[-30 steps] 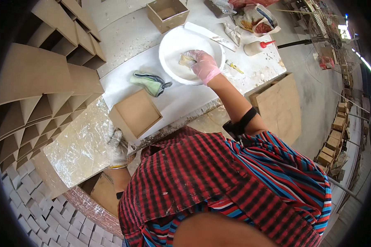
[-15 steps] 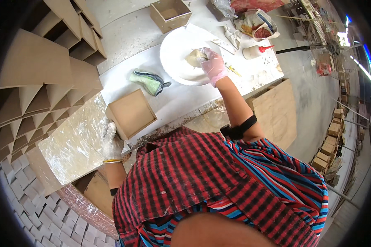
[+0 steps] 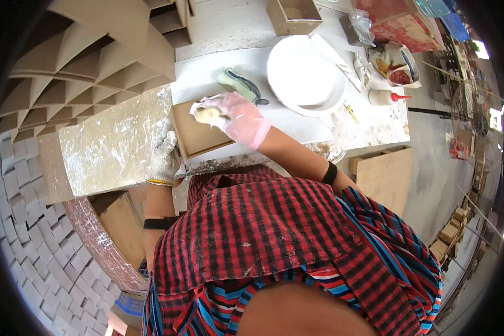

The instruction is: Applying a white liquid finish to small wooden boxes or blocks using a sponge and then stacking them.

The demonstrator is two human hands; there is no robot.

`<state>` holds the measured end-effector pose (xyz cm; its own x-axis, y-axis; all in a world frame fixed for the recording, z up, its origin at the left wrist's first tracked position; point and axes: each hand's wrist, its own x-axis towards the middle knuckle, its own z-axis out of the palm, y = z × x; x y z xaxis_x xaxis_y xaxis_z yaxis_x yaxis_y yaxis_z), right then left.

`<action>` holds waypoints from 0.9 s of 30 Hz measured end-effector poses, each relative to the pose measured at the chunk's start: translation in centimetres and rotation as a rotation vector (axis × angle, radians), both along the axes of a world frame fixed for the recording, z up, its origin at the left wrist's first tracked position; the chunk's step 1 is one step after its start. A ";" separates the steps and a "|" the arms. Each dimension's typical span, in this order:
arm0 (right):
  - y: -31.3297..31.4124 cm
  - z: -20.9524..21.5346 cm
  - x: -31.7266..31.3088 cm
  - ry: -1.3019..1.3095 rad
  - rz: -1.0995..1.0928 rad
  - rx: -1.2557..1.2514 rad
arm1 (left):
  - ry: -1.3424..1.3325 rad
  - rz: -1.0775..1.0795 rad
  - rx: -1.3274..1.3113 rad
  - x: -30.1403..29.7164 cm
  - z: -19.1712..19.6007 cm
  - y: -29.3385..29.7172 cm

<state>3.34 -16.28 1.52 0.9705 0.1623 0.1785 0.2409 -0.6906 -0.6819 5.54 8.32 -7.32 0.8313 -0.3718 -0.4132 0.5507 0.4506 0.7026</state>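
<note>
My right hand (image 3: 242,119), in a thin pink glove, is closed around a pale cream sponge (image 3: 209,116) and holds it over a brown fibreboard box (image 3: 203,139). The hand hides the box's upper right part. At the box's left side, my left hand (image 3: 164,150) in a white knitted glove grips its edge; part of those fingers is hidden. A round white basin (image 3: 307,75) with white contents stands to the right. Just behind the right hand lies a crumpled green cloth (image 3: 235,83) with a dark edge.
Brown boards with compartments (image 3: 101,73) stack up at the left. A second box (image 3: 294,19) stands at the back. Right of the basin are a bottle with a red nozzle (image 3: 382,97) and an open bag (image 3: 396,64). A wooden panel (image 3: 383,173) stands beyond the table's right edge.
My right hand has moved left from the basin to the box, carrying the sponge. The left hand stays at the box's left side. The whole view has shifted.
</note>
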 end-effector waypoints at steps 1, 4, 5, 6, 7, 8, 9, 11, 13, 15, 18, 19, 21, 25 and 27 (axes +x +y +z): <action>0.4 0.5 0.0 0.043 0.051 -0.102 | 0.030 0.014 0.001 0.0 -1.2 0.5; 1.7 4.9 -0.6 0.040 0.168 -0.336 | 0.037 0.004 -0.030 -0.3 -3.9 1.5; 2.2 4.1 -0.7 0.140 0.147 -0.348 | 0.096 0.022 -0.030 -0.1 -4.7 1.8; 2.9 2.9 -0.6 0.241 0.129 -0.365 | 0.156 0.043 -0.035 0.1 -5.9 2.2; 3.6 2.1 -0.5 0.343 0.109 -0.382 | 0.217 0.062 -0.041 0.1 -7.0 2.6; 4.4 4.3 0.7 0.651 -0.086 -0.243 | 0.203 0.013 -0.096 0.1 -6.5 2.3; 4.6 3.7 0.6 0.507 -0.069 -0.187 | 0.230 0.034 -0.140 0.1 -6.0 2.1; 4.7 1.1 0.5 0.220 -0.033 -0.077 | 0.283 0.075 -0.230 0.1 -4.9 1.6; 5.5 0.5 1.3 0.009 -0.114 -0.223 | 0.222 0.015 -0.263 0.0 0.3 0.4; 6.6 0.5 1.8 -0.052 -0.155 -0.229 | 0.241 0.030 -0.250 0.1 0.4 0.3; 8.0 0.6 2.0 -0.083 -0.075 -0.209 | 0.147 0.031 -0.066 0.1 1.0 0.1; 8.3 0.7 2.0 -0.093 -0.050 -0.202 | 0.132 0.013 -0.090 0.3 0.3 0.1; 8.4 3.1 0.4 0.207 0.023 -0.189 | 0.102 -0.020 -0.141 0.6 -1.1 0.1; 6.5 3.8 -1.5 0.397 0.287 -0.319 | 0.097 -0.119 -0.174 0.7 0.6 -0.1; 6.5 2.6 -1.0 0.175 0.138 -0.181 | 0.067 -0.127 -0.163 0.7 1.2 0.1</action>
<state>2.29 -9.82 4.16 0.9506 0.3086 -0.0332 0.2306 -0.7737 -0.5901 6.24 8.41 -6.08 0.7462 -0.5384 -0.3915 0.6532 0.4791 0.5863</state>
